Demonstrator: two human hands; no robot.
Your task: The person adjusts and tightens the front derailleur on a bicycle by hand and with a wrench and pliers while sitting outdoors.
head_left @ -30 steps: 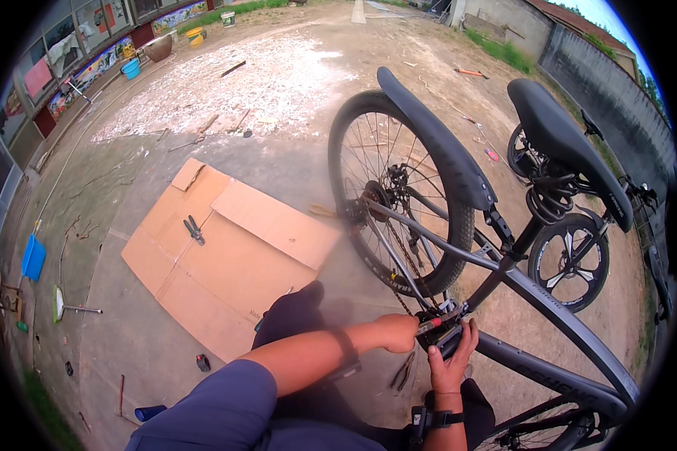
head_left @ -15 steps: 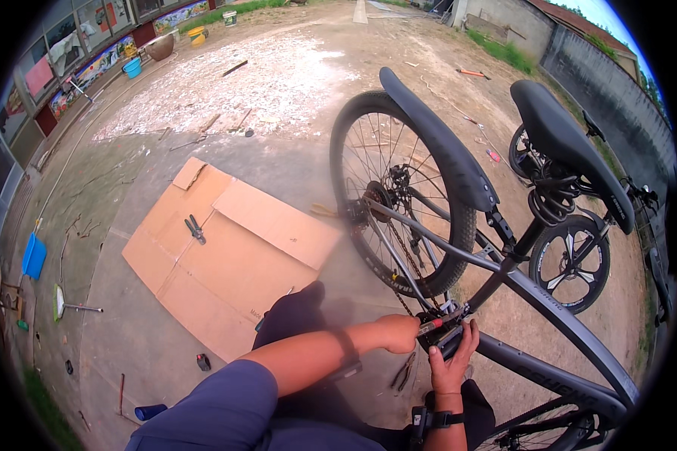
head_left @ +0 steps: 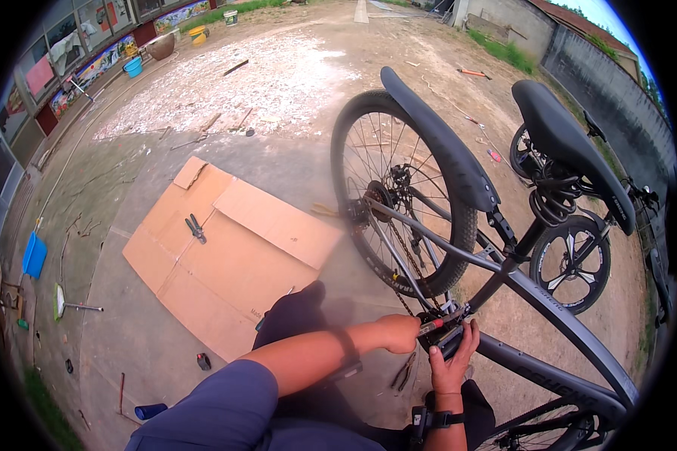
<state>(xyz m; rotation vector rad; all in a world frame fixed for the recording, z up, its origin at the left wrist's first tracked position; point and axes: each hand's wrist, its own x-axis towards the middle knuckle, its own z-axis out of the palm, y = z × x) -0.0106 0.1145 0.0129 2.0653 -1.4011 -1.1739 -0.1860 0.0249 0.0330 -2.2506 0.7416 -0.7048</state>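
Note:
A grey bicycle [head_left: 530,289] stands at my right, its rear wheel [head_left: 399,192] pointing away from me. My left hand [head_left: 397,334] is closed at the crank area, gripping a red-handled tool [head_left: 430,327] whose far end reaches into the parts below the seat tube. Just to the right, my right hand [head_left: 453,363] has its thumb and fingers curved around a black block-like part [head_left: 450,344], which looks like a pedal. Beneath the hands, dark-handled pliers [head_left: 404,370] lie on the ground. The chain [head_left: 408,282] runs from the rear hub toward my hands.
Flattened cardboard [head_left: 226,248] lies at the left, with cutting pliers [head_left: 195,228] on it. A second bicycle's spoked wheel [head_left: 569,263] stands behind the frame at the right. The black saddle [head_left: 564,143] juts above. Beyond are a blue dustpan [head_left: 34,255] and a hammer [head_left: 474,74].

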